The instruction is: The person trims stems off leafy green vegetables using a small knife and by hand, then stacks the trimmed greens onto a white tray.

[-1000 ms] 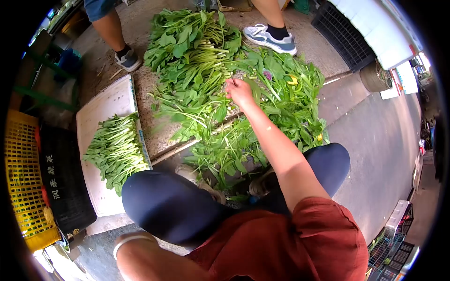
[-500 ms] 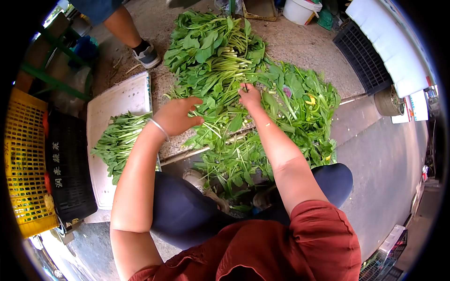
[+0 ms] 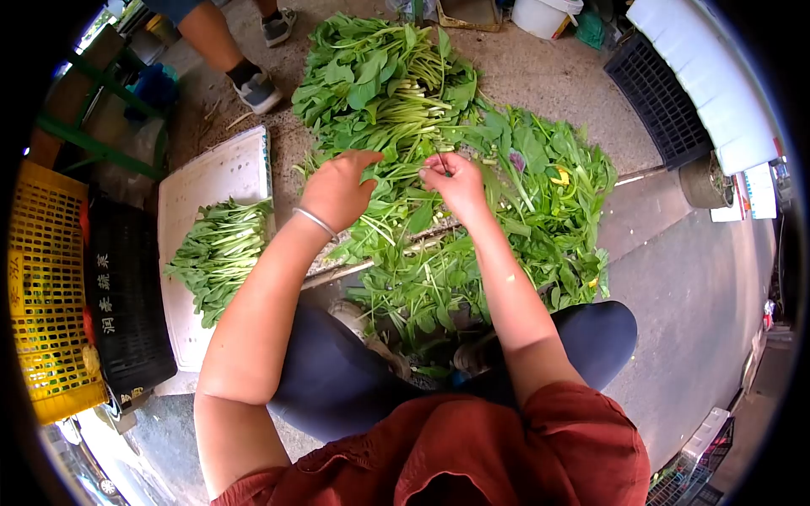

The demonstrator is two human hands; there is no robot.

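Observation:
A big heap of leafy greens lies on the ground ahead, with loose leaves and stems spread to its right and nearer my legs. My left hand, a bangle at its wrist, is over the near left side of the heap with thumb and fingers apart, and nothing shows in it. My right hand is closed on a small, thin dark tool beside the stem ends. Neatly laid greens rest on a white foam board to the left.
Yellow and black crates stand at the far left. Another person's legs are at the upper left. A white bucket, a black crate and a white foam box are at the upper right.
My left hand came up from beside my knee and reached over the heap. My right hand has lifted slightly nearer the camera. The other person's feet have moved to the left side.

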